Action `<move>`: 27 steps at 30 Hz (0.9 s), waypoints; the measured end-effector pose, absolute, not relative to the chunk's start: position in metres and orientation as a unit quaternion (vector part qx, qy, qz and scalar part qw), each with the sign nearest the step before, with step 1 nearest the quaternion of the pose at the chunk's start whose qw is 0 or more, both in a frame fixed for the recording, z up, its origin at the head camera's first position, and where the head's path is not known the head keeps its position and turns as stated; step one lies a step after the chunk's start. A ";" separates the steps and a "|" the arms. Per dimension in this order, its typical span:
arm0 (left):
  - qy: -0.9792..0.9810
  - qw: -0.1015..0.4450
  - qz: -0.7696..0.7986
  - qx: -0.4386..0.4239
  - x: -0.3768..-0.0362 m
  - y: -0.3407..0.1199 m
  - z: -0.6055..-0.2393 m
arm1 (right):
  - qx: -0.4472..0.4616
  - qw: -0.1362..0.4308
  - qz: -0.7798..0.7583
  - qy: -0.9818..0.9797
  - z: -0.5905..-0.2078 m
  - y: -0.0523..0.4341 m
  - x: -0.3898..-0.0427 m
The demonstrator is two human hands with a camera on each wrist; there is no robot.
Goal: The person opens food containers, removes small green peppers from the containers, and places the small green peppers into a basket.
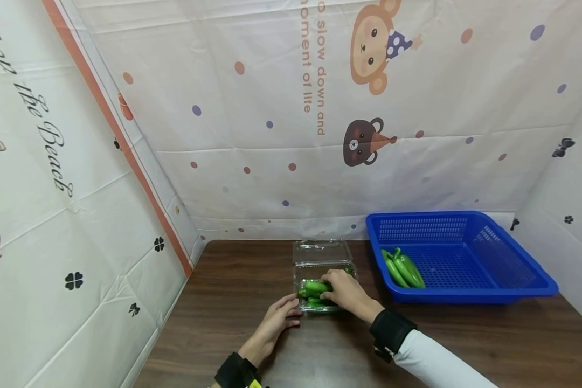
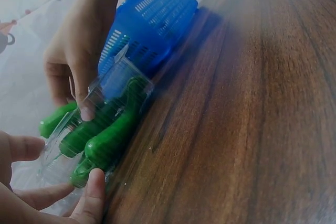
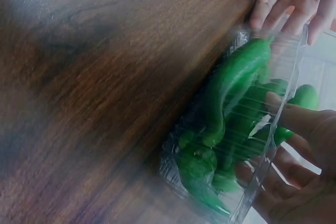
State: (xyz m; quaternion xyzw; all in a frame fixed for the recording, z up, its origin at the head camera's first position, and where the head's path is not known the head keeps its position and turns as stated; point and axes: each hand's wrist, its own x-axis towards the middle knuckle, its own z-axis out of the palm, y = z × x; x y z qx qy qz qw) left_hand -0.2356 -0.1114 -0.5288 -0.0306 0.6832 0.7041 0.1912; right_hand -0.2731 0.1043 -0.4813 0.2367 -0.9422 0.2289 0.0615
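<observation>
While our left hand (image 1: 277,319) steadies the box (image 1: 320,280) with straight fingers, our right hand (image 1: 345,290) pinches a pepper (image 1: 315,286); basket (image 1: 509,285) at 3 o'clock.

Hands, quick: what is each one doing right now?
Left hand: open, fingers resting against the clear plastic clamshell box.
Right hand: gripping a green pepper inside it.

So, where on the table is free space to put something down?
Bare wood lies left of the clear box, toward the wall sheet, and in front of the blue basket. Around the box it is crowded by both hands.
</observation>
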 end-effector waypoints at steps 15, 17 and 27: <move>0.682 0.194 0.705 -0.028 -0.236 -0.111 -0.528 | 0.213 0.102 0.267 -0.934 -0.449 0.117 -0.279; 0.681 0.196 0.705 -0.027 -0.236 -0.112 -0.529 | 0.224 0.117 0.268 -0.930 -0.441 0.122 -0.281; 0.681 0.189 0.708 -0.023 -0.235 -0.112 -0.529 | 0.222 0.221 0.246 -0.917 -0.385 0.162 -0.295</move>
